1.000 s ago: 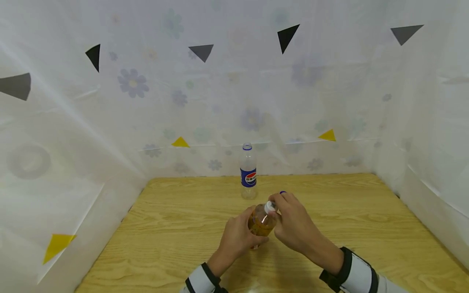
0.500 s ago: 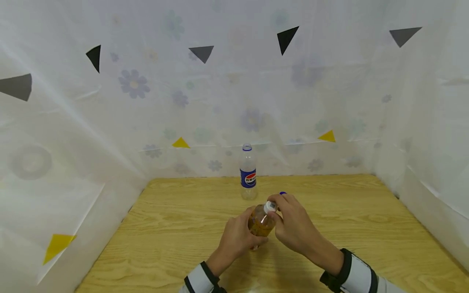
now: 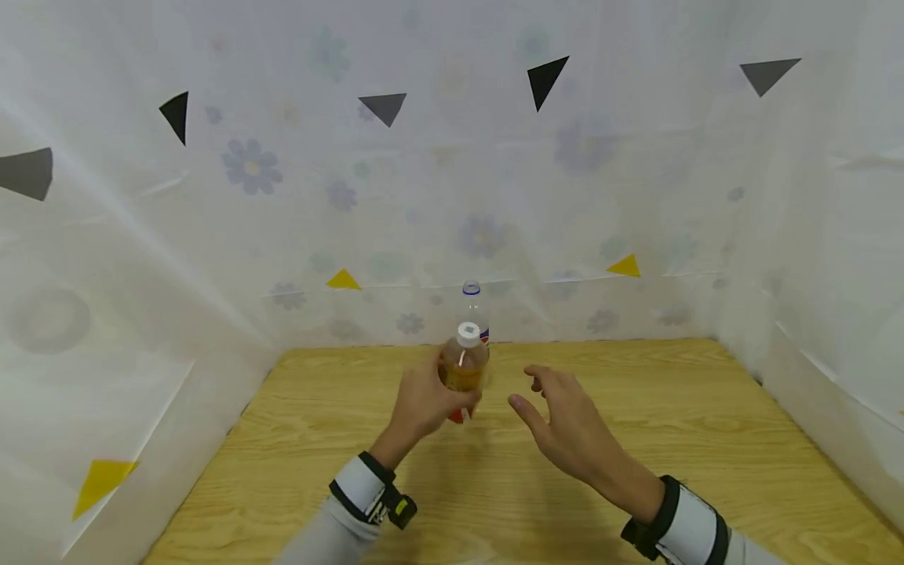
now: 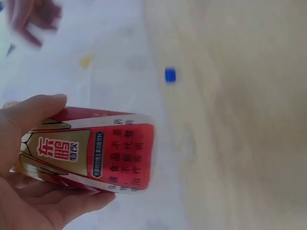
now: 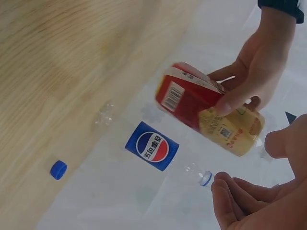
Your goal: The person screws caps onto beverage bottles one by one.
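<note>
My left hand (image 3: pixel 422 399) grips a drink bottle (image 3: pixel 462 375) with a white cap (image 3: pixel 469 334) and amber liquid inside. It is held up over the table, its red and gold label (image 4: pixel 86 148) facing the left wrist camera. My right hand (image 3: pixel 572 424) is off to the right, apart from the bottle, with nothing in its loosely bent fingers (image 5: pixel 242 196). Behind the held bottle stands a clear, capless Pepsi bottle (image 3: pixel 472 302), partly hidden in the head view; its blue label (image 5: pixel 152 146) shows whole in the right wrist view.
A small blue bottle cap (image 5: pixel 58 169) lies on the table and is hidden behind my right hand in the head view. The wood-grain table (image 3: pixel 318 471) is enclosed by white flower-print sheeting (image 3: pixel 424 196) at the back and sides.
My right hand has let go of the white cap and its fingers have spread. My left hand has carried the drink bottle left and away from me, before the Pepsi bottle.
</note>
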A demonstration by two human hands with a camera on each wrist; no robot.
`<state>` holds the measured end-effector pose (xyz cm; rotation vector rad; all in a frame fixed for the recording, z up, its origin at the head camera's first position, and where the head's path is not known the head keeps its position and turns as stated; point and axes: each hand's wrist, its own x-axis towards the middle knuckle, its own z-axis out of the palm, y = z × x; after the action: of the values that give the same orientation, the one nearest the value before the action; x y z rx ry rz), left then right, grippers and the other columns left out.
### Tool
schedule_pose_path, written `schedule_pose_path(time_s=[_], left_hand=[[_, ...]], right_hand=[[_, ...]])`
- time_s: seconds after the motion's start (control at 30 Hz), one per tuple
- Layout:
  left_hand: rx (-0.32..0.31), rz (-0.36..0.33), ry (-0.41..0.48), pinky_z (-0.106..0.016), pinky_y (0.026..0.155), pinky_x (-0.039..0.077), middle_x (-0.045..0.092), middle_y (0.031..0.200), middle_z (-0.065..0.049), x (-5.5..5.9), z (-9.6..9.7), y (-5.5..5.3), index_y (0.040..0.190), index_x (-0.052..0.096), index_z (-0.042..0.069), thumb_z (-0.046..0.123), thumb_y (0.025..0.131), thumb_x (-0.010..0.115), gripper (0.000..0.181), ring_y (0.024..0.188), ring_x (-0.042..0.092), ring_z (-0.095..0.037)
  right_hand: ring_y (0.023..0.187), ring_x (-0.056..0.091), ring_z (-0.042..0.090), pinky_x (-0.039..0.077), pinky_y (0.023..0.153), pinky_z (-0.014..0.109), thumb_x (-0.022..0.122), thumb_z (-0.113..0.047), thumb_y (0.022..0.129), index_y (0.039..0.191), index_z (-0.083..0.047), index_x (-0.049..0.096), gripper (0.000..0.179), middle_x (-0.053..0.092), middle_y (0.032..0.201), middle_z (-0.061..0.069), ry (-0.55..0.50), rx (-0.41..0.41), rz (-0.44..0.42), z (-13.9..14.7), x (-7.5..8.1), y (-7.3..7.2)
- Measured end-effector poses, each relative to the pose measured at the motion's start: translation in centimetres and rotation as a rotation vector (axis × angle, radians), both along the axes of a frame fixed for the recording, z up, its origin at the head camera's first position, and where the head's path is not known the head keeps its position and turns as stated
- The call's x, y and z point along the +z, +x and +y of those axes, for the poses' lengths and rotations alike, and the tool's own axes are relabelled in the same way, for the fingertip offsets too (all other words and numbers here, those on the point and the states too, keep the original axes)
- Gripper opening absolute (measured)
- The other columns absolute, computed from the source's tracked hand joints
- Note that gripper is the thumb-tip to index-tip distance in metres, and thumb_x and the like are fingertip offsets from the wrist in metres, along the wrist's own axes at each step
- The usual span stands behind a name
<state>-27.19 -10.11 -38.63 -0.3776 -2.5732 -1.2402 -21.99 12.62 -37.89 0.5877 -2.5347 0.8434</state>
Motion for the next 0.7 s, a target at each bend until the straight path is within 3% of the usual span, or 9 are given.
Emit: schedule_pose_path(time_s=[0.17, 0.23, 0.33, 0.5, 0.7], left_hand=[[0.176, 0.042, 0.047, -0.049, 0.085, 0.059, 0.069, 0.124, -0.018, 1.5, -3.8, -3.4, 0.138, 0.053, 0.005, 0.027, 0.077, 0.088, 0.073, 0.107, 0.07, -0.034], [0.237, 0.037, 0.06, -0.051, 0.089, 0.058, 0.067, 0.126, -0.019, 1.5, -5.5, -4.5, 0.139, 0.052, 0.003, 0.027, 0.078, 0.087, 0.074, 0.11, 0.069, -0.036], [0.321, 0.015, 0.1, -0.053, 0.091, 0.056, 0.065, 0.128, -0.022, 0.6, -8.0, -5.6, 0.141, 0.05, 0.001, 0.028, 0.08, 0.086, 0.076, 0.112, 0.066, -0.039], [0.424, -0.072, 0.162, -0.056, 0.096, 0.053, 0.061, 0.132, -0.025, -1.8, -11.2, -6.4, 0.144, 0.047, 0.0, 0.028, 0.081, 0.084, 0.078, 0.118, 0.061, -0.043], [0.471, -0.178, 0.142, -0.059, 0.099, 0.049, 0.057, 0.136, -0.029, -4.2, -14.0, -5.9, 0.144, 0.046, -0.004, 0.028, 0.083, 0.081, 0.077, 0.123, 0.056, -0.046]], right_hand=[[0.105, 0.062, 0.031, 0.054, 0.081, 0.046, 0.062, -0.031, 0.102, 0.129, 0.0, 0.06, 0.041, 0.064, 0.112, 0.013, 0.003, -0.023, -0.02, 0.5, -0.9, -1.0], [0.104, 0.062, 0.031, 0.054, 0.081, 0.046, 0.062, -0.029, 0.102, 0.128, 0.0, 0.06, 0.039, 0.064, 0.111, 0.014, 0.006, -0.03, -0.038, 0.6, -1.2, -1.3], [0.103, 0.061, 0.031, 0.052, 0.081, 0.047, 0.062, -0.026, 0.103, 0.129, 0.0, 0.06, 0.037, 0.065, 0.109, 0.013, 0.015, -0.04, -0.067, 0.8, -1.6, -1.4], [0.106, 0.059, 0.033, 0.051, 0.085, 0.049, 0.059, -0.025, 0.104, 0.134, 0.001, 0.057, 0.04, 0.064, 0.108, 0.015, 0.042, -0.042, -0.13, 1.1, -2.0, -1.6], [0.105, 0.059, 0.032, 0.052, 0.083, 0.046, 0.058, -0.019, 0.104, 0.133, 0.003, 0.056, 0.037, 0.064, 0.109, 0.015, 0.085, -0.041, -0.162, 1.4, -2.2, -1.9]])
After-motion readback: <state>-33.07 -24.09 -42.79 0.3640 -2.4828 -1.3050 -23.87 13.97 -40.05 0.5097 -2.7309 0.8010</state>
